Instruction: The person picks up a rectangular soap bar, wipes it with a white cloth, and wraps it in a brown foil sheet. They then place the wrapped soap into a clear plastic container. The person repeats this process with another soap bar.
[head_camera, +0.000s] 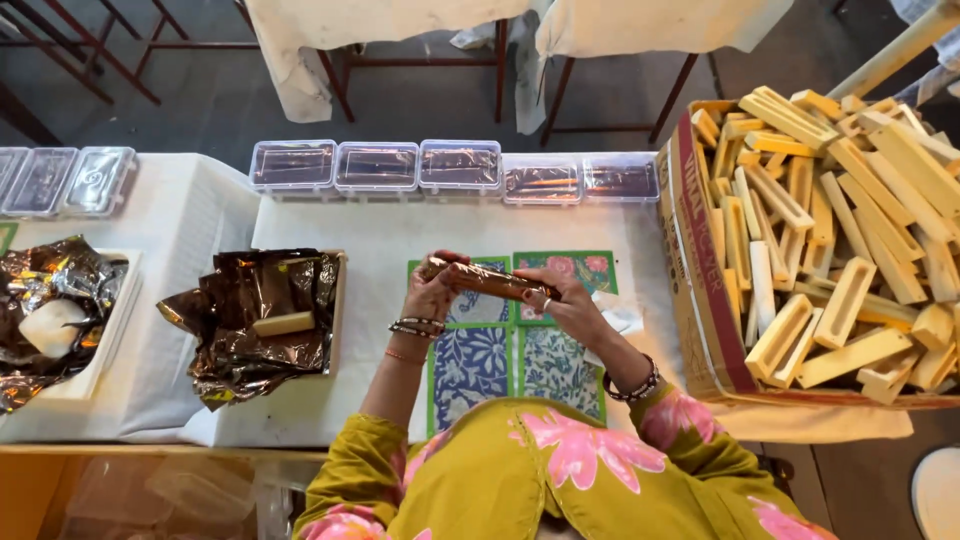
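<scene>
A long table (330, 225) under a white cloth spans the view, its wooden front edge showing at the bottom left. Beyond its far edge lies a grey floor (215, 95) with dark red metal frames (420, 60) draped in pale cloths (380, 20). Light is even and soft.

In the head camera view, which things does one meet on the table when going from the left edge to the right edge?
Tray of crumpled foil with a pale block → second foil tray with a pale bar → left hand → foil-wrapped bar held in both hands → right hand → cardboard box of pale bars.
</scene>
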